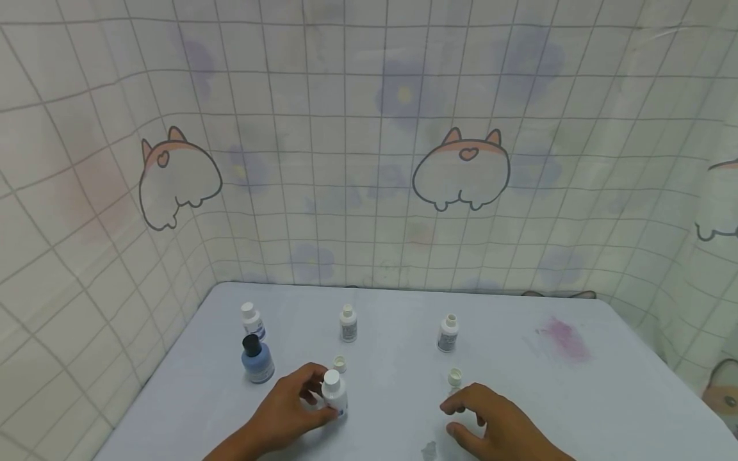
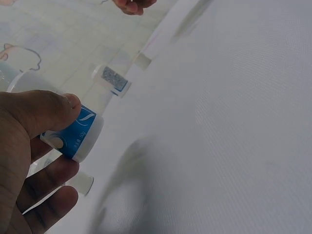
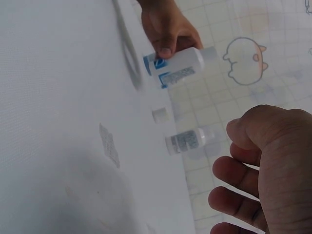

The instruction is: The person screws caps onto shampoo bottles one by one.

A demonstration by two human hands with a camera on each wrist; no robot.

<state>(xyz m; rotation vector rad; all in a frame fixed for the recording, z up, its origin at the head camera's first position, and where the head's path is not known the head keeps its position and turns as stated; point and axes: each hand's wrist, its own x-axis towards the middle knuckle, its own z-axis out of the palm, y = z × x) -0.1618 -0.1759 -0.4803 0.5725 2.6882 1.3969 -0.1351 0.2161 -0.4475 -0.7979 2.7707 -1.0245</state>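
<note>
My left hand (image 1: 291,406) pinches a white bottle (image 1: 334,392) between thumb and fingers. It has a white cap on top, and its blue label (image 2: 78,129) shows in the left wrist view. Whether its base touches the table is hard to tell. My right hand (image 1: 490,419) is held over the table with loosely bent fingers, and nothing is between them in the right wrist view. Just beyond those fingers is a small white cap-like piece (image 1: 455,376), partly hidden in the head view. Another small white cap (image 1: 339,364) lies behind the held bottle.
Two small white bottles, one at middle back (image 1: 348,324) and one further right (image 1: 448,333), stand upright. At left are a blue bottle with a black cap (image 1: 257,360) and a white-capped bottle (image 1: 252,320). A pink stain (image 1: 567,339) marks the table; a patterned curtain (image 1: 357,160) hangs behind.
</note>
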